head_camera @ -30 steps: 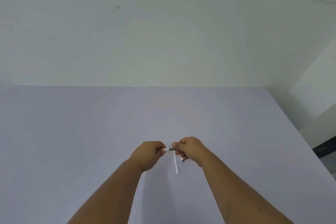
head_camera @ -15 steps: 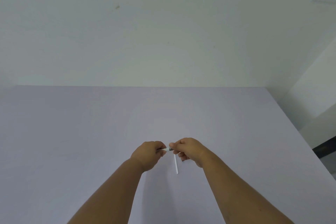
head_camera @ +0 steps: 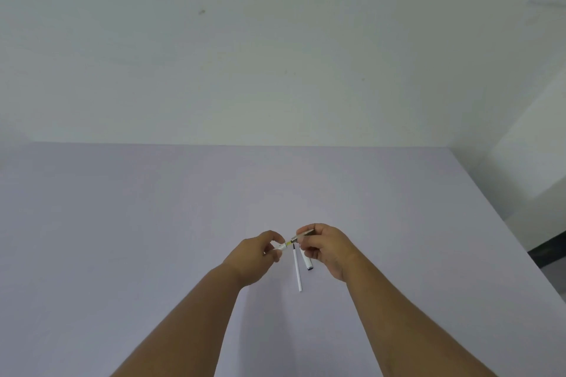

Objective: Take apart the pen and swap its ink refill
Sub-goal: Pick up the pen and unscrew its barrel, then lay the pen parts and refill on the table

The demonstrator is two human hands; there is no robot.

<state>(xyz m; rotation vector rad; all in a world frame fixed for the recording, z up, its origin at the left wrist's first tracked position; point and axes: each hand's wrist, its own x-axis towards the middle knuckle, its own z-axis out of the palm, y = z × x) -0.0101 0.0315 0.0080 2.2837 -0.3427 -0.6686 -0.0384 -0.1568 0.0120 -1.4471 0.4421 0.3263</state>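
My left hand (head_camera: 254,254) pinches a short white pen part (head_camera: 279,247) by its end. My right hand (head_camera: 329,246) grips the grey metallic pen barrel (head_camera: 301,235), which slants up to the right. A thin yellowish stretch of refill (head_camera: 288,243) shows in the gap between the two parts. A loose white refill (head_camera: 297,271) with a dark tip lies on the table just below the gap, pointing towards me. A white tube with a dark end (head_camera: 307,261) sticks out under my right fingers; I cannot tell whether they hold it.
The work goes on over a pale lilac table (head_camera: 153,239) that meets a white wall (head_camera: 275,55) at the back. The table's right edge (head_camera: 505,223) runs diagonally, with a dark floor strip beyond it.
My hands have drawn slightly apart, and the two pen parts have separated, showing the refill between them. The white tube under my right hand has come into view.
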